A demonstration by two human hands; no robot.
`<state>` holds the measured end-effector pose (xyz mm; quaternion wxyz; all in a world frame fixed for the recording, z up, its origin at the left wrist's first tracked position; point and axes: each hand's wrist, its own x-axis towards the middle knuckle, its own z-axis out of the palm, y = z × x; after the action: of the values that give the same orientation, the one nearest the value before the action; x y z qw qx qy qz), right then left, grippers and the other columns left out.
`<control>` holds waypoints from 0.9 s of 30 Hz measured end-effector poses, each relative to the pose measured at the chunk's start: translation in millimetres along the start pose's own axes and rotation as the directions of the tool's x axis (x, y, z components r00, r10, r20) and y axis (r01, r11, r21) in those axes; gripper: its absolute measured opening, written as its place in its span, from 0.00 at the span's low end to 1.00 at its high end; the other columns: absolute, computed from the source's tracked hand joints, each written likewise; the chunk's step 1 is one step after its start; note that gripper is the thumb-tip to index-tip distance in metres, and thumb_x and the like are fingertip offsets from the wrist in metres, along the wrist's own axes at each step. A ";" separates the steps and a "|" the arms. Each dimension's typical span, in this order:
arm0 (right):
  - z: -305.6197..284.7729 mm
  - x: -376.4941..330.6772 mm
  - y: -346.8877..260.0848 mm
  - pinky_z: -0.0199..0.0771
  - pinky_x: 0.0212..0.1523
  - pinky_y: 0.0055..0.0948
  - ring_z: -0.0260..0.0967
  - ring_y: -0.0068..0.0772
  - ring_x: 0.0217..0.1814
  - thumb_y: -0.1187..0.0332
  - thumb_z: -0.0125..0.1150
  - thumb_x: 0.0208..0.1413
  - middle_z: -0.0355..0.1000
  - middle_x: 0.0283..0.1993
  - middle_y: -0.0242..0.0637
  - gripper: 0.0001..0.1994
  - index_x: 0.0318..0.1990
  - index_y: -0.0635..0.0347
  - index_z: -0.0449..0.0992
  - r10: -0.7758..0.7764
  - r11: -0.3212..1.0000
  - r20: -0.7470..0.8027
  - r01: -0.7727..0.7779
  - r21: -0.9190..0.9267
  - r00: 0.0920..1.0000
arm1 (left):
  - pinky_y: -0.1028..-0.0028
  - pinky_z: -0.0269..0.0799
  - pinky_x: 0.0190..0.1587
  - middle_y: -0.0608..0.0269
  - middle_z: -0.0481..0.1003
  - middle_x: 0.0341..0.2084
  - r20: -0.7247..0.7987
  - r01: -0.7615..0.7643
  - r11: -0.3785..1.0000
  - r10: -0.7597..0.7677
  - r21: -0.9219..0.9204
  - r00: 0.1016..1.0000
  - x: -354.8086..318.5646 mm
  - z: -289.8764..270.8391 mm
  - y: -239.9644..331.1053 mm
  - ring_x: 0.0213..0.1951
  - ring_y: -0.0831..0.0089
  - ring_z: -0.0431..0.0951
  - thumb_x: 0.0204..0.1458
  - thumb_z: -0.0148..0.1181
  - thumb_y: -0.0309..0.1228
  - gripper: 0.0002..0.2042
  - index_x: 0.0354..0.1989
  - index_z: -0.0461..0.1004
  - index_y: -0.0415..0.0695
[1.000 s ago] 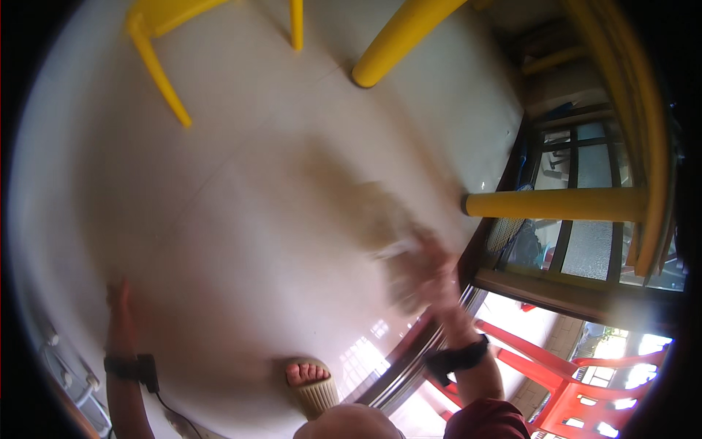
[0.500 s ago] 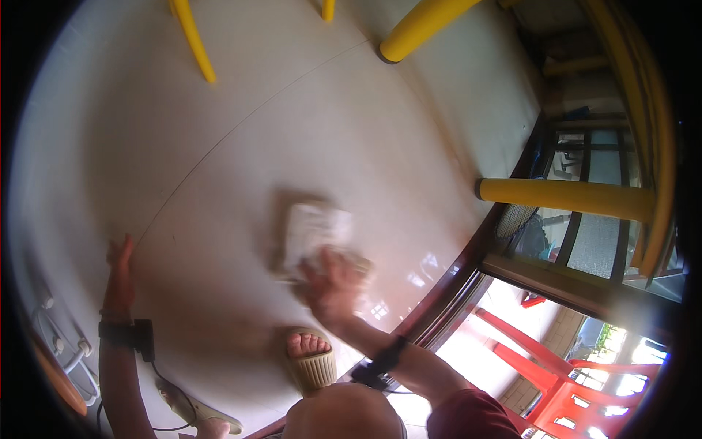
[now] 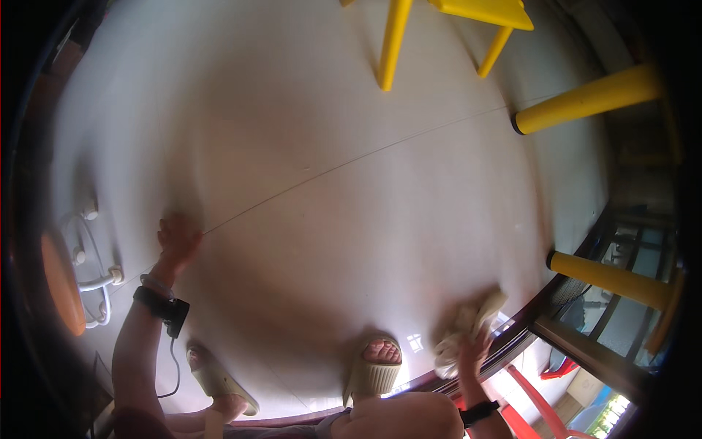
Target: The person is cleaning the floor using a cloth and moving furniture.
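Matt cloth rag point(image 3: 460, 329), smooth glossy floor point(image 3: 270, 139), ribbed matt slipper point(image 3: 373, 379)

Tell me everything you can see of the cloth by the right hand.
The cloth is pale beige, soft-looking fabric, bunched into uneven folds, with one longer fold angling up and to the right. It appears to lie on the glossy floor, right of the sandal and close to the dark door sill. The right hand is on its near right side, hiding part of it. Whether it is wet is unclear.
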<state>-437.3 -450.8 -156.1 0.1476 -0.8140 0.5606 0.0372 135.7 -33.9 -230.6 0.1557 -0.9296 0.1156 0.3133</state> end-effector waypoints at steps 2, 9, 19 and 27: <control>26.4 -20.7 -10.1 0.57 0.56 0.54 0.51 0.64 0.59 0.62 0.59 0.47 0.51 0.59 0.62 0.30 0.58 0.61 0.59 0.244 0.967 -0.055 -0.247 -0.060 0.968 | 0.43 0.40 0.62 0.39 0.28 0.66 0.019 0.083 0.992 -0.082 -0.097 0.996 -0.5 2.5 14.2 0.66 0.38 0.28 0.51 0.47 0.57 0.45 0.67 0.31 0.46; 78.8 15.9 -242.3 0.35 0.66 0.54 0.30 0.65 0.70 0.60 0.53 0.53 0.38 0.69 0.56 0.36 0.66 0.61 0.44 -0.109 0.992 0.247 0.120 -0.033 0.963 | 0.39 0.46 0.58 0.39 0.26 0.65 0.043 0.222 0.960 -0.218 -0.172 0.975 -5.1 17.1 16.4 0.65 0.34 0.29 0.51 0.45 0.58 0.47 0.67 0.25 0.44; 145.4 122.0 -499.7 0.63 0.51 0.42 0.57 0.44 0.55 0.65 0.59 0.49 0.48 0.65 0.43 0.29 0.61 0.46 0.59 -0.599 0.255 0.119 0.047 0.966 0.792 | 0.36 0.46 0.57 0.34 0.31 0.65 -0.053 0.126 0.990 -0.129 -0.066 0.990 -0.2 15.5 39.2 0.64 0.30 0.33 0.50 0.45 0.59 0.46 0.67 0.32 0.40; -19.9 87.9 -378.5 0.68 0.54 0.42 0.62 0.47 0.55 0.72 0.66 0.36 0.58 0.59 0.44 0.28 0.51 0.46 0.72 -0.970 0.221 -0.017 0.903 0.369 0.244 | 0.35 0.29 0.59 0.36 0.22 0.64 0.121 0.179 0.920 -0.145 -0.348 0.982 -25.3 -7.5 20.6 0.63 0.33 0.19 0.50 0.45 0.60 0.49 0.66 0.25 0.41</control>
<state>-57.4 -411.6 -81.8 0.3226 -0.9422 -0.0691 -0.0579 113.7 -52.8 -213.7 0.0146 -0.9332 -0.0278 0.3580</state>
